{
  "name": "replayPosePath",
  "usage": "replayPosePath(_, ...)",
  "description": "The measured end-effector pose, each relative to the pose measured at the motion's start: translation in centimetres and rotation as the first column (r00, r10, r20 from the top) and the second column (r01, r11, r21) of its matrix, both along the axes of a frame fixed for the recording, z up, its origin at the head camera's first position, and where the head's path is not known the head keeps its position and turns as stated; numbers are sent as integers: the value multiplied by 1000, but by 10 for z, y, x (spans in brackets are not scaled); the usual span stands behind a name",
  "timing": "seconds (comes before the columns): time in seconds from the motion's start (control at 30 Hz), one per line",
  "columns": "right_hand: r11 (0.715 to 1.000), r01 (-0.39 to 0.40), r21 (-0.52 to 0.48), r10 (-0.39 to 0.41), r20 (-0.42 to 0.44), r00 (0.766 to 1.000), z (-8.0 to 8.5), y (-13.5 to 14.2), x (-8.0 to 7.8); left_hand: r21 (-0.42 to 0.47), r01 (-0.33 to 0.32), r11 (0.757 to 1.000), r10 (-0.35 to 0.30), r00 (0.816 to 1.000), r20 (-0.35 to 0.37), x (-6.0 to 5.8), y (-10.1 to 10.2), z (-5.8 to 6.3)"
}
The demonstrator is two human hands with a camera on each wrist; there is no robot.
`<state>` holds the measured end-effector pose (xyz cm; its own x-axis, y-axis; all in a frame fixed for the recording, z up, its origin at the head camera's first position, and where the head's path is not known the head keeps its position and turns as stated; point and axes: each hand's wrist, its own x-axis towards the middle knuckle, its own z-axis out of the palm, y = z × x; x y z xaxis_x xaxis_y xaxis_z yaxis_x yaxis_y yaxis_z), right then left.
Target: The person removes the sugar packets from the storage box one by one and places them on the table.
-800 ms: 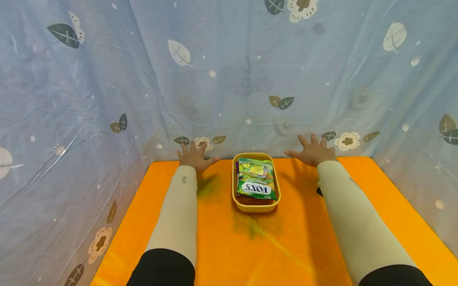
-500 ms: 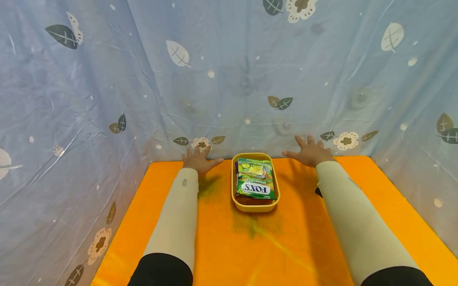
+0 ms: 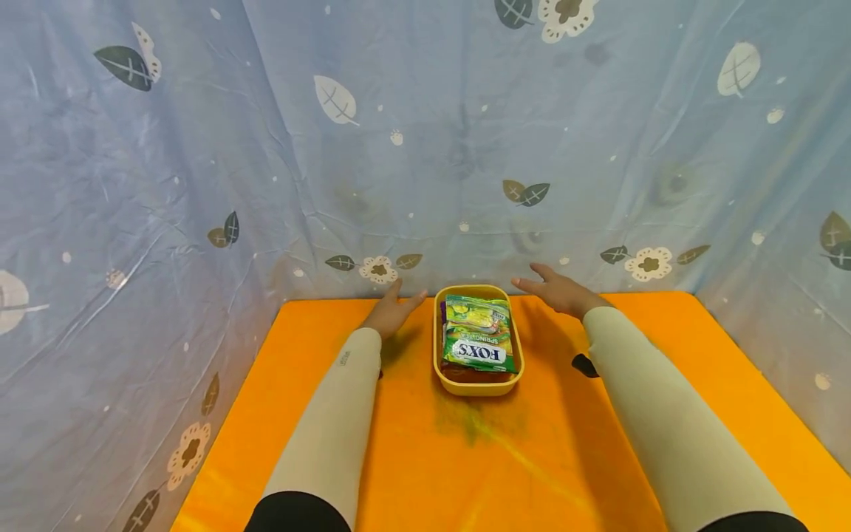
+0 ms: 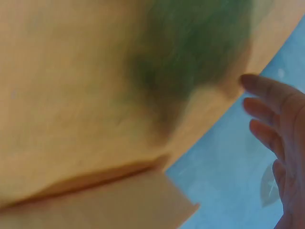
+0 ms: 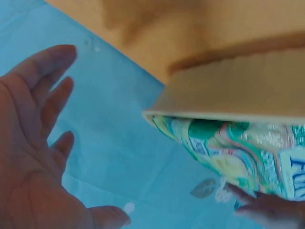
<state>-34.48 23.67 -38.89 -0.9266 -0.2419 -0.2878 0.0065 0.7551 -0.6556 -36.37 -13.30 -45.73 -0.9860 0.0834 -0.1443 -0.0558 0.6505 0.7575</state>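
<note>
Box [image 3: 479, 388], holding a packet [image 3: 477, 336], sits on the counter [image 3: 459, 473] between left hand [image 3: 389, 313] and right hand [image 3: 560, 291]; both hands' fingers [image 5: 50, 59] extend wide.

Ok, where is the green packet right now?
In the head view, the green packet lies in the yellow tub, a little right of the picture's middle, between the left hand and the right hand, near the back edge of the orange table.

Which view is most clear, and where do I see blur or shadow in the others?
Head view: clearest, FOX'S print on the packet readable, a soft shadow on the table beside the right sleeve; left wrist view: table smeared, its green patch blurry; right wrist view: packet print soft, shadow along the box.
</note>
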Motion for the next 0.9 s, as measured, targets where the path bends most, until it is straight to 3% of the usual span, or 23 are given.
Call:
replayPosePath(0.13, 987, 18, -159, -9, 59, 998, 0, -4, 1, 102, 14, 995, -17, 1000, 23, 6, 14, -1)
replayPosePath(0.3, 955, 35, -294, 10, 150, 989, 3, -12, 3, 274, 2, 962, -37, 992, 122, 11, 27, -7)
replayPosePath(0.47, 943, 0, -334, 61, 171, 983, 7, -23, 8, 417, 0, 909, -71, 986, 153, 17, 35, -8)
replayPosePath(0.67, 941, -12, -338, 81, 190, 978, 9, -29, 12, 594, -43, 803, -128, 961, 243, 23, 43, -14)
replayPosePath(0.9, 938, 34, -346, 42, 211, 977, 8, -30, 15, 633, -12, 774, -177, 956, 234, 27, 41, -22)
